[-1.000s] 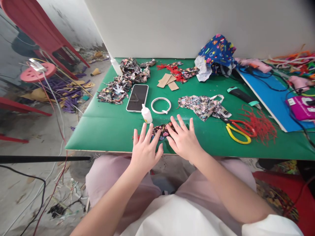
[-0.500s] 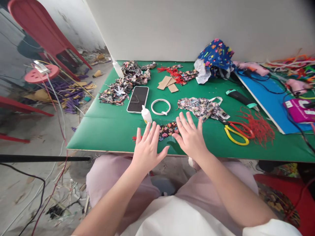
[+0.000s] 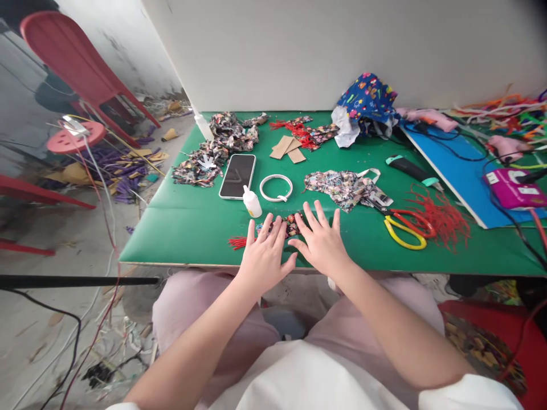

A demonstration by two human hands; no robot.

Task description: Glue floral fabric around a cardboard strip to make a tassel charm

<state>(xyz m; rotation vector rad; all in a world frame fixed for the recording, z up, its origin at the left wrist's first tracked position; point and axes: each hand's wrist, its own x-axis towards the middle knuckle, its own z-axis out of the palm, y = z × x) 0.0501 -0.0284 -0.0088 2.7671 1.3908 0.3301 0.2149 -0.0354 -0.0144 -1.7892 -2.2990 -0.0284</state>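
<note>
Floral fabric piece with a red tassel lay at the green table's near edge, where the left hand and right hand had drawn closer, both flat and spread, pressing rather than grasping, suggesting smoothing.

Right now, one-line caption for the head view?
Both open hands, left hand and right hand, press a floral fabric piece flat on the green table.

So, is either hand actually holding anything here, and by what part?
Nothing is gripped: left hand and right hand lie flat, fingers spread, on the floral fabric piece.
</note>
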